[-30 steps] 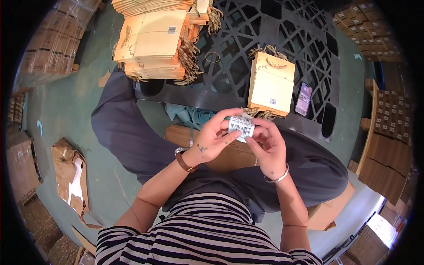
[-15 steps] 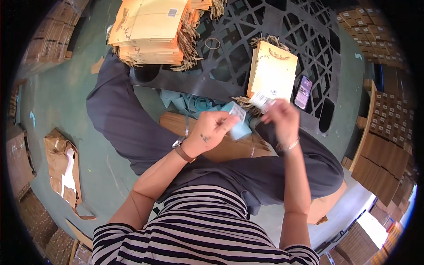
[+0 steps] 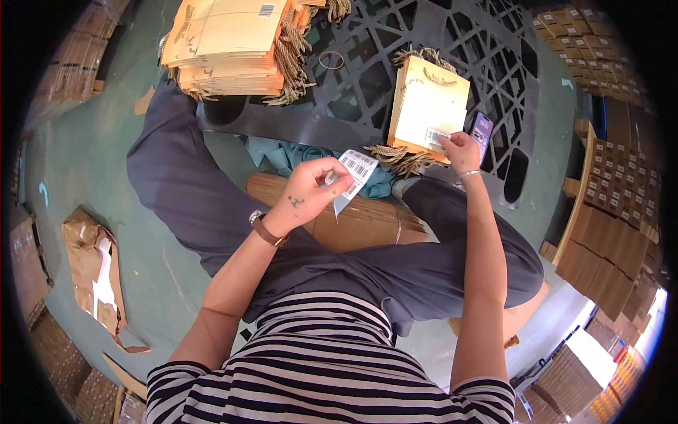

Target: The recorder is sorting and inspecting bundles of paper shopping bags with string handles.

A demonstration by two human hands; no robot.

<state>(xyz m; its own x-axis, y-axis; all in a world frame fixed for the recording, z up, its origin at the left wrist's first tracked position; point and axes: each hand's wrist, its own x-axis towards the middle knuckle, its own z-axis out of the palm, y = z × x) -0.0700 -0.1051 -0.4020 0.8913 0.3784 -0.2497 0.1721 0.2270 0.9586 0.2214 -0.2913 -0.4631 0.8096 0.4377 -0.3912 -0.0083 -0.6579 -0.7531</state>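
Observation:
My left hand (image 3: pixel 321 182) grips a strip of white barcode labels (image 3: pixel 357 166) above my lap, its end dangling. My right hand (image 3: pixel 458 148) has a single barcode label (image 3: pixel 436 135) at its fingertips on the front of the top bag in a smaller stack of cream paper bags (image 3: pixel 427 99) with rope handles, on a black plastic pallet (image 3: pixel 367 56). A phone (image 3: pixel 483 128) lies just right of that stack, partly behind my hand. A larger pile of similar bags (image 3: pixel 222 35) sits at the upper left.
A loose band (image 3: pixel 331 59) lies on the pallet. Teal wrapping (image 3: pixel 279 152) and flat brown cardboard (image 3: pixel 339 226) are beneath my hands. Crumpled brown paper (image 3: pixel 88 265) lies at left on the green floor. Stacked cartons (image 3: pixel 614 191) line the right side; wrapped boxes (image 3: pixel 74 71) stand left.
My hands have separated. My right hand took a label from the strip and moved up and right onto the bag stack; my left hand moved slightly left with the strip.

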